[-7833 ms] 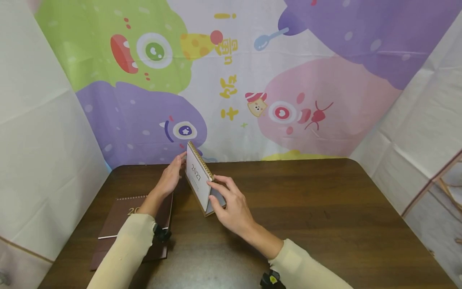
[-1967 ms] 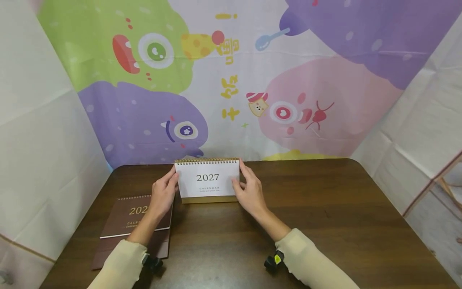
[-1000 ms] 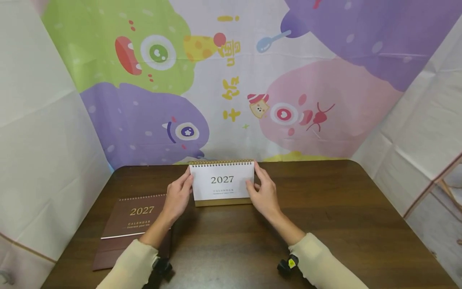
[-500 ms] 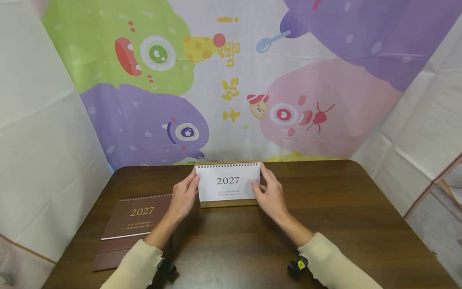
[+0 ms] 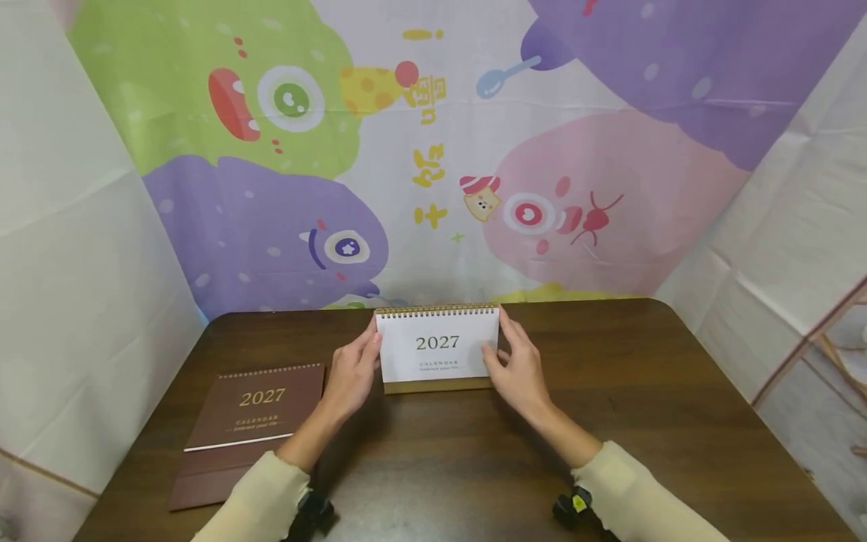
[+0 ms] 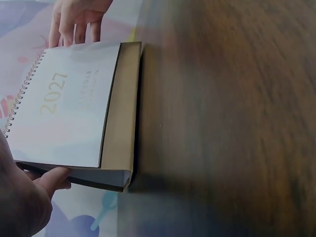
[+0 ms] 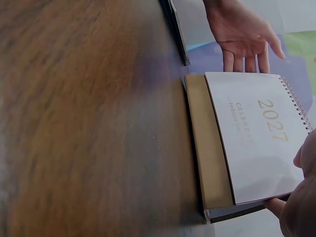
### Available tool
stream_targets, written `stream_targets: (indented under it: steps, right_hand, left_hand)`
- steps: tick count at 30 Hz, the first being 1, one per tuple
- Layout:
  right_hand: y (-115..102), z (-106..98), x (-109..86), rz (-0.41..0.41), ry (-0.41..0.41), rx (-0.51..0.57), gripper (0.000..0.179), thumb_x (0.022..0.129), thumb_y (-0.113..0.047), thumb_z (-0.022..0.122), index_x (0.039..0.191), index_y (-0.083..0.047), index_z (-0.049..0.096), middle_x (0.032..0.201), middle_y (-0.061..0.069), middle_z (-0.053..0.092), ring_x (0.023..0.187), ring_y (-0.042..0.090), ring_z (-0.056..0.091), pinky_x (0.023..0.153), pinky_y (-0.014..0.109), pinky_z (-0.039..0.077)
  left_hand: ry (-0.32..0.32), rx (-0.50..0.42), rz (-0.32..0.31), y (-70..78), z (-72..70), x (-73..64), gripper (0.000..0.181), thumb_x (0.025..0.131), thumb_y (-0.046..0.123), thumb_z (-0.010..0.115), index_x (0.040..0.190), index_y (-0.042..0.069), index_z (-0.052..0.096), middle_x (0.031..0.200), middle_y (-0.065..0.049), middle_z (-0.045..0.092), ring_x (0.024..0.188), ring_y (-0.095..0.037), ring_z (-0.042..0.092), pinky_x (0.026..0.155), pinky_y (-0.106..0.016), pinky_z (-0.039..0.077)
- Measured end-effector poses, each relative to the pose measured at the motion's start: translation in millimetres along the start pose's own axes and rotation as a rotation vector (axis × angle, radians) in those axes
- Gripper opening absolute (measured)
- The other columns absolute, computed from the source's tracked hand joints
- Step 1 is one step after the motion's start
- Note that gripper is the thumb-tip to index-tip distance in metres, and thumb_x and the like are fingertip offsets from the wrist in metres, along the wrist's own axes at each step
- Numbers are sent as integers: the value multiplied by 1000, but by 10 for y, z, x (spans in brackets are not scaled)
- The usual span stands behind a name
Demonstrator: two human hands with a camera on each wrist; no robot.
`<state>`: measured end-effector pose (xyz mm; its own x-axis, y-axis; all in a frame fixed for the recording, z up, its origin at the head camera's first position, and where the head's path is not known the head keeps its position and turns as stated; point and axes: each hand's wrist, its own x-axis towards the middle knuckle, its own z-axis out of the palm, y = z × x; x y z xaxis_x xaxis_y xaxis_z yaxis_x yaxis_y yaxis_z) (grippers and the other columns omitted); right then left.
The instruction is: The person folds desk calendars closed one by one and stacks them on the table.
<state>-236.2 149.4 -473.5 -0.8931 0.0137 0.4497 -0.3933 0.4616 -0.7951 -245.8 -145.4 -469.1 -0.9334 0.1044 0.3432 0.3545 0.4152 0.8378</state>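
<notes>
A white desk calendar (image 5: pixel 436 346) marked 2027 stands on the table near its back edge, its cover facing me, with a gold base and a spiral binding along the top. My left hand (image 5: pixel 352 369) holds its left end, digits at the side edge. At the right end my right hand (image 5: pixel 523 369) grips it, the thumb overlapping the front page and the index finger by the upper corner. In the left wrist view the calendar (image 6: pixel 74 106) shows its tent-shaped side opening by my thumb. Seen from the right wrist, the left hand (image 7: pixel 242 37) has its fingertips behind the calendar's far edge.
A brown 2027 calendar (image 5: pixel 247 436) lies on the left part of the wooden table (image 5: pixel 440 467). Behind the table hangs a cartoon-printed cloth (image 5: pixel 433 150), and white sheets (image 5: pixel 81 226) enclose the sides.
From facing sideways at first, the white calendar has been turned to show its cover to me. Both hands have since moved it steadily rightward, away from the brown calendar.
</notes>
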Motion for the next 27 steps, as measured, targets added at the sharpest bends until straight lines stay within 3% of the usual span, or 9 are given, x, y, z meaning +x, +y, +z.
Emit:
stream_targets:
  steps: [2, 4, 8, 10, 13, 17, 20, 24, 27]
  right_hand:
    - [2, -15, -12, 3, 4, -3, 75, 103, 1, 71, 171, 5, 40, 163, 31, 57, 153, 49, 58, 101, 52, 66]
    - [8, -29, -26, 0, 8, -4, 74, 103, 1, 71, 171, 5, 40, 163, 31, 57, 152, 48, 59, 101, 51, 66]
    - [17, -58, -70, -7, 6, -3, 76, 103, 2, 71, 172, 5, 38, 161, 31, 59, 150, 44, 60, 100, 50, 67]
    - [20, -71, -92, -8, 5, -1, 77, 103, 3, 71, 172, 4, 37, 161, 30, 59, 149, 42, 60, 100, 50, 67]
    - [25, -90, -118, -4, 7, 3, 78, 104, 3, 71, 173, 3, 36, 162, 29, 59, 150, 41, 60, 101, 49, 67]
    - [21, -121, -162, 3, 13, -5, 78, 103, 4, 71, 173, 3, 36, 161, 30, 59, 149, 43, 61, 101, 47, 67]
    - [15, -144, -196, 7, 18, -10, 77, 103, 4, 70, 172, 5, 36, 162, 30, 58, 150, 44, 60, 100, 46, 67]
    - [14, -165, -224, 14, 19, -13, 76, 104, 4, 70, 172, 5, 36, 163, 30, 57, 151, 45, 59, 101, 47, 66]
    - [10, -180, -248, 8, 24, -21, 75, 103, 5, 70, 171, 6, 38, 161, 31, 59, 149, 46, 61, 100, 48, 66]
  left_hand:
    - [3, -15, 41, -160, 32, 22, 55, 123, 34, 43, 170, 5, 45, 162, -28, 57, 110, -49, 83, 94, -49, 69]
    - [-3, -28, 72, -410, 80, 60, 57, 123, 39, 43, 172, 11, 44, 164, -26, 56, 110, -46, 84, 92, -45, 70]
    - [-42, -46, 97, -911, 168, 144, 55, 123, 45, 40, 174, 25, 40, 173, -14, 51, 124, -37, 81, 92, -36, 70]
    - [-66, -48, 101, -1010, 184, 157, 54, 124, 44, 38, 175, 27, 37, 175, -9, 48, 130, -36, 78, 93, -35, 70]
    - [-79, -39, 101, -996, 189, 135, 54, 124, 45, 36, 175, 30, 36, 175, -4, 49, 126, -33, 80, 94, -33, 70]
    - [-49, -23, 92, -320, 131, -66, 54, 124, 30, 36, 173, 7, 40, 168, -20, 56, 123, -43, 80, 94, -43, 70]
    - [-28, -36, 149, 43, 98, -191, 56, 123, 24, 37, 167, -10, 40, 161, -35, 56, 122, -52, 78, 91, -52, 69]
    - [-17, -29, 223, -399, 184, -138, 56, 123, 30, 38, 171, 1, 41, 158, -33, 60, 111, -42, 84, 86, -43, 71]
    - [-28, 8, 202, -720, 253, -97, 54, 124, 32, 39, 174, 14, 40, 161, -24, 62, 106, -31, 86, 90, -33, 70]
